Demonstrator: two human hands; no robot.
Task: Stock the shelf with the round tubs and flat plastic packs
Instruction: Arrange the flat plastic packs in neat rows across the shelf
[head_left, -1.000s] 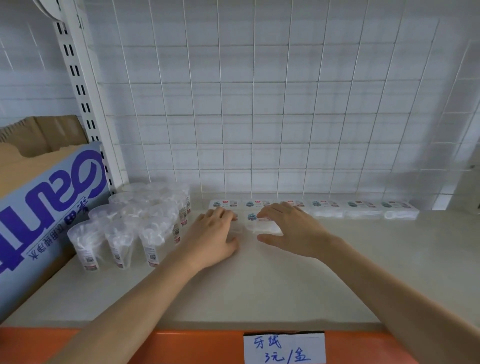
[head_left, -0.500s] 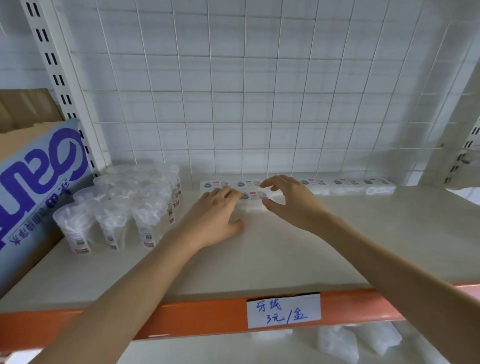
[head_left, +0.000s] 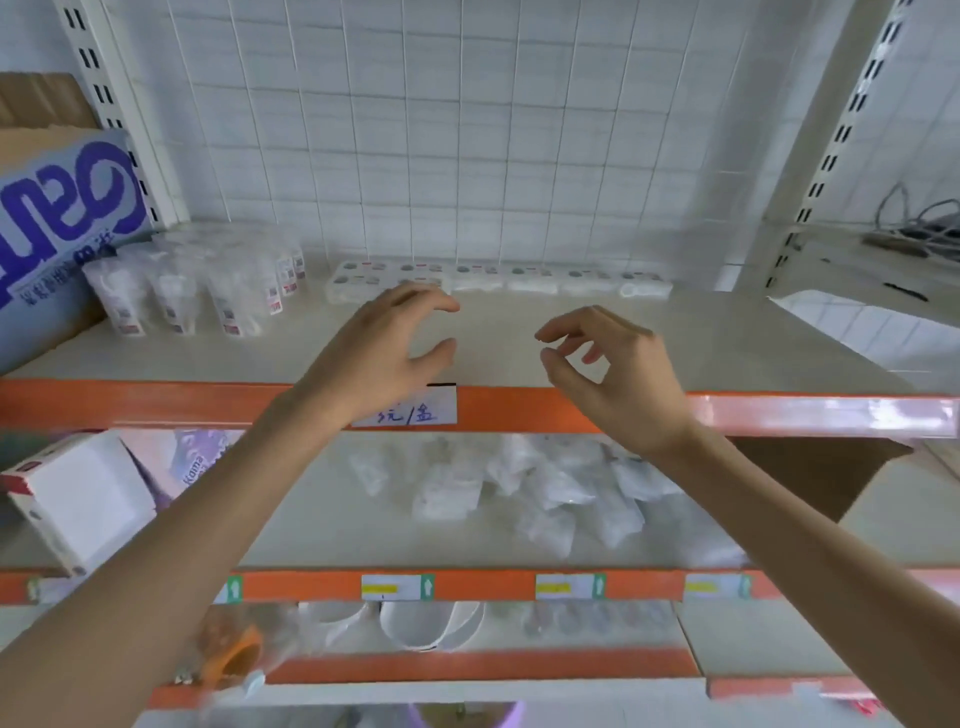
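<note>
- Two hands that were pressed on the flat packs (head_left: 519, 278) half a second ago are now drawn back toward the front edge of the shelf (head_left: 727, 353), well apart from the packs.
- The left hand (head_left: 384, 348) hovers over the front middle of the shelf, fingers loosely curled, thumb spread, holding nothing.
- The right hand (head_left: 618, 374) hangs just beside it over the front edge, fingers slack and bent, also holding nothing.
- The view has dropped since then: the lower shelf (head_left: 322, 519) now shows, with loose plastic bags (head_left: 545, 493) on it.
- The flat packs lie in a line along the back edge, against the wire grid (head_left: 467, 130); the line runs left to right, parallel to that edge, and each pack lies flat with its printed face up.
- At the left end of that line a short second row sits just in front of it; blur hides how many packs it has.
- The round tubs (head_left: 208, 291) stand upright in a cluster at the back left corner, barcode labels facing the front edge, beside a cardboard box (head_left: 62, 208) with purple lettering.
- A handwritten price label (head_left: 410, 413) sits on the orange rail (head_left: 571, 410) at the front edge, partly behind the left hand.
</note>
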